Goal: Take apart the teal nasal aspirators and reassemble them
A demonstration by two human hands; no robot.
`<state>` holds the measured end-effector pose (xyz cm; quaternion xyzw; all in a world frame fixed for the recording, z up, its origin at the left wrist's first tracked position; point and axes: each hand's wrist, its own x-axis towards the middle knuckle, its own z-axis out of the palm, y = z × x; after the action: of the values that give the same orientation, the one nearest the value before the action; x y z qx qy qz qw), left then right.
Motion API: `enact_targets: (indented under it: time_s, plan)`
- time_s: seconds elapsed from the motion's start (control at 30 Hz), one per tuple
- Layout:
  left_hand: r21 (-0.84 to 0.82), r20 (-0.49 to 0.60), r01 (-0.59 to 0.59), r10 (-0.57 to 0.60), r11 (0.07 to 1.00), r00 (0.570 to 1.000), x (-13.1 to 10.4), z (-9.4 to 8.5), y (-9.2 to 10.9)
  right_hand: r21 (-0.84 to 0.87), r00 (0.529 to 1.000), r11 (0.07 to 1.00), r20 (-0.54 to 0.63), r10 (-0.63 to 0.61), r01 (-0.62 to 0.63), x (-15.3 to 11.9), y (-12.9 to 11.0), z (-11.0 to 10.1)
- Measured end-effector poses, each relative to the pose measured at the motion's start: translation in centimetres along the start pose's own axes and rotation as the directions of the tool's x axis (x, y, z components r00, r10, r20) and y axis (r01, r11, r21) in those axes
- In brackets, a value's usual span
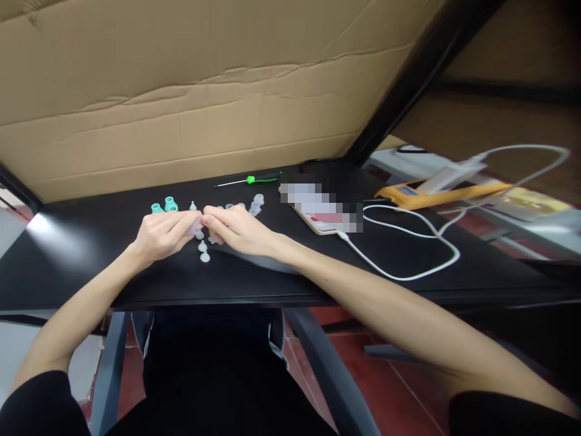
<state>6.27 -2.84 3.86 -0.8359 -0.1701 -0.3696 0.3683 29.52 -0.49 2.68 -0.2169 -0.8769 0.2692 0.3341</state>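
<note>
My left hand (162, 234) is closed, its fingertips pinching a small translucent plastic piece (194, 228). Against it, my right hand (240, 230) is closed too, thumb and index finger meeting at the left fingertips; whatever lies in its pinch is hidden. Teal plastic cups (169, 203) stand just beyond my left hand. A small pointed translucent piece (192, 206) is behind the fingertips, and more small translucent pieces (204, 257) lie in front of them. Beyond my right hand is a cluster of clear plastic parts (256, 203).
A thin-shafted tool with a green handle (251, 180) lies at the back of the black table (91, 284). To the right are a phone (313, 212), a looped white cable (403, 278) and a yellow device (438, 192). A cardboard panel (204, 103) rises behind.
</note>
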Motion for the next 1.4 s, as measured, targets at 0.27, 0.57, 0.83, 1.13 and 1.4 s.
enact_targets:
  time_s: [0.27,0.57,0.83,1.13,1.4]
  plan:
    - [0.103,-0.039,0.058,-0.054,0.993,0.998,-0.6,-1.0,-1.6,-0.094,1.000,0.996,0.004,0.002,-0.002,0.0,0.6,-1.4]
    - [0.098,0.046,0.065,-0.070,0.993,0.996,-0.8,-1.6,-1.6,-0.293,0.952,0.954,0.272,0.143,-0.060,-1.6,1.0,-0.7]
    - [0.105,0.083,0.076,-0.085,0.992,0.993,-1.2,-1.5,-1.9,-0.248,0.957,0.964,0.244,0.155,-0.093,-2.0,2.3,-0.6]
    - [0.028,0.079,0.114,-0.116,0.993,0.990,-2.4,-0.4,-3.2,-0.260,0.968,0.966,0.238,0.081,-0.017,-1.7,1.8,-0.8]
    - [0.086,0.062,0.120,-0.126,0.989,0.990,-2.5,0.0,-3.5,-0.333,0.962,0.938,0.208,0.178,-0.101,-1.3,1.9,-0.9]
